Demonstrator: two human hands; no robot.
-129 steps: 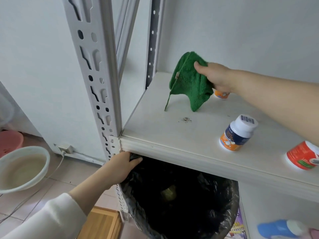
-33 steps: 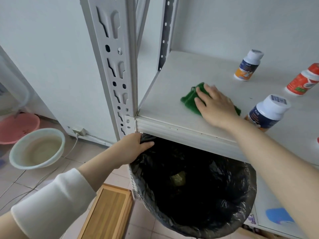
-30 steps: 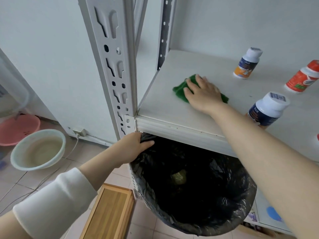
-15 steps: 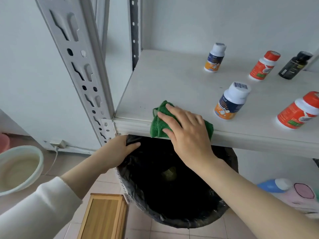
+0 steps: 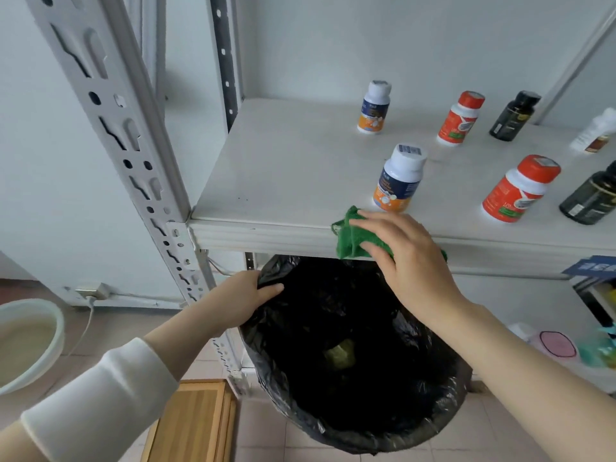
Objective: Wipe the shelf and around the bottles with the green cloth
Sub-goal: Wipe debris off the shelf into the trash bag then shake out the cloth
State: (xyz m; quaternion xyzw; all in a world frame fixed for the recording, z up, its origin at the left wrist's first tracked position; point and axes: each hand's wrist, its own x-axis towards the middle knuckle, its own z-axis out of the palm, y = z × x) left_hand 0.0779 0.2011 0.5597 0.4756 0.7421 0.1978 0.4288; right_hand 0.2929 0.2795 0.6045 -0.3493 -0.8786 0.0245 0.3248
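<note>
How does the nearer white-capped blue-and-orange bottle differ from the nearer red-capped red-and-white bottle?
The white-capped blue-and-orange bottle has a barcode-stickered white lid; the red-capped red-and-white bottle has a red lid. The first stands just behind the green cloth; the second stands farther right, clear of it. Both stand upright on the white shelf, lids on.

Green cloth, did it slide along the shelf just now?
Yes. The green terry cloth slid right along the front edge of the white shelf, away from the grey slotted post, to just before the nearer blue-and-orange bottle.
</note>
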